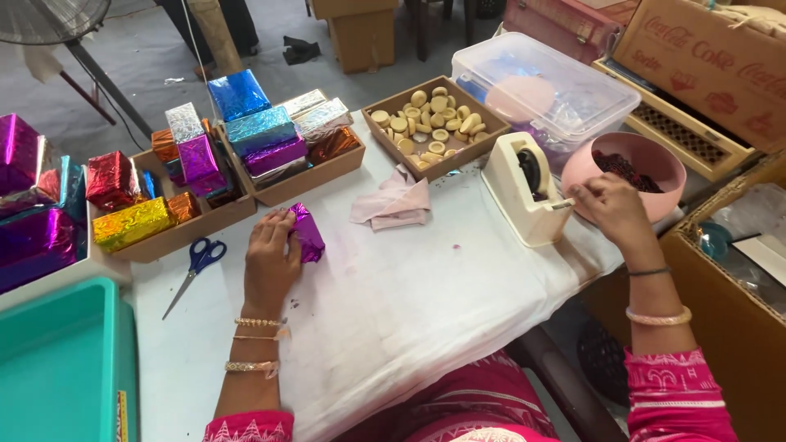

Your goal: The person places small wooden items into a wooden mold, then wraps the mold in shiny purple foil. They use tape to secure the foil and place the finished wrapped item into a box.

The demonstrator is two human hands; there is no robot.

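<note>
My left hand [270, 254] presses down on a small box wrapped in shiny purple foil [308, 233] on the white tablecloth [426, 295]. My right hand [607, 205] reaches to the cream tape dispenser [524, 188] at the right; its fingertips pinch the end of the tape at the dispenser's cutter. A pink bowl [647, 155] with dark pieces inside sits just behind that hand.
Wooden trays [295, 184] hold several foil-wrapped boxes in blue, purple, red and gold. Another tray [434, 123] holds several pale round pieces. Blue-handled scissors [196, 266], a crumpled pink cloth [395, 200], a clear lidded bin [544, 86], a teal tray [65, 360] and cardboard boxes surround me.
</note>
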